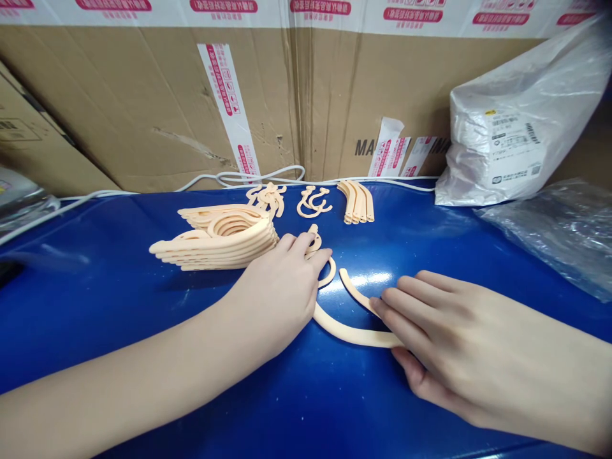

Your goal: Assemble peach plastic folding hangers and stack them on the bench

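Observation:
My left hand (287, 287) reaches across the middle with its fingers bent down over small cream hook-shaped pieces (327, 275); the palm hides most of what it grips. My right hand (444, 344) has its fingers close together over a long curved cream strip (354, 334), its thumb at the lower edge. A shorter curved cream strip (354, 290) runs under the same fingertips. To the left of my left hand lies a stack of flat, curved cream pieces (215, 245), like hanger parts, nested in several layers.
Behind my hands on the blue table (306, 408) lie small cream pieces (268, 199), cream hooks (313, 203) and short curved bars (355, 203). A white cable (258, 177) runs along the cardboard boxes (157, 108). A plastic-wrapped parcel (497, 140) and clear film (559, 229) sit right.

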A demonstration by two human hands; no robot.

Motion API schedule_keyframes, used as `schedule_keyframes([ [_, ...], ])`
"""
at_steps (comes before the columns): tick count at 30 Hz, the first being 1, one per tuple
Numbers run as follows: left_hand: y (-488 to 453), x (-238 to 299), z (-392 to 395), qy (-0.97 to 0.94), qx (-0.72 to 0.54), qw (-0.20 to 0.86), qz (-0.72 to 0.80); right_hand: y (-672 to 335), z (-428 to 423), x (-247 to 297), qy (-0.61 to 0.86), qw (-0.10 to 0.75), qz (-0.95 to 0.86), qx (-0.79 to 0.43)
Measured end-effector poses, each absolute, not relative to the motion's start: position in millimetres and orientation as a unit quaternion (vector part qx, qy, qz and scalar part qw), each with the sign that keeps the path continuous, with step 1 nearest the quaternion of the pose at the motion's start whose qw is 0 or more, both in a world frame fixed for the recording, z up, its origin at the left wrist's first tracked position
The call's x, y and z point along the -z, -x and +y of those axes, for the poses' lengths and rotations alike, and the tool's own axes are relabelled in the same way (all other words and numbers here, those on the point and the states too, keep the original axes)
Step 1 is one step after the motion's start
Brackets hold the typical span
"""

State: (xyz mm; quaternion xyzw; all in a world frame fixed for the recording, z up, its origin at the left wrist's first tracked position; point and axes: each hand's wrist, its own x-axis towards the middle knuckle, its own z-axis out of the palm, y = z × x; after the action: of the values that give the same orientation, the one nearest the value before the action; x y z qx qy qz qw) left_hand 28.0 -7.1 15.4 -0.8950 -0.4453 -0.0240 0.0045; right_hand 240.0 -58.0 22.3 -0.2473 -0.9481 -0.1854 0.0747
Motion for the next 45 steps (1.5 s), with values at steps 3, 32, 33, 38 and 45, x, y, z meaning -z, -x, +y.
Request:
schedule_keyframes([
  [3, -28.1, -14.9, -7.3, 0.896, 0.020, 0.013, -0.443, -240.9, -58.6, -22.7, 0.243, 0.070, -0.953, 0.167],
  [32, -15.1, -13.2, 10.1, 0.930, 0.138, -0.103, -0.325, -261.7, 7.7, -9.1, 0.333, 0.116, -0.927, 0.129],
  [33, -14.6, -14.5, 10.8, 0.931, 0.139, -0.120, -0.316, -261.4, 8.1, -8.8, 0.335, 0.126, -0.928, 0.103],
  [38, -14.0, -18.6, 11.5, 0.927, 0.118, -0.165, -0.316, -257.5, 8.9, -10.2, 0.302, 0.146, -0.937, -0.102],
  [45, -14.5, -17.9, 9.7, 0.932, 0.080, -0.115, -0.335, -256.3, 10.8, -10.6, 0.346, 0.218, -0.903, -0.134],
])
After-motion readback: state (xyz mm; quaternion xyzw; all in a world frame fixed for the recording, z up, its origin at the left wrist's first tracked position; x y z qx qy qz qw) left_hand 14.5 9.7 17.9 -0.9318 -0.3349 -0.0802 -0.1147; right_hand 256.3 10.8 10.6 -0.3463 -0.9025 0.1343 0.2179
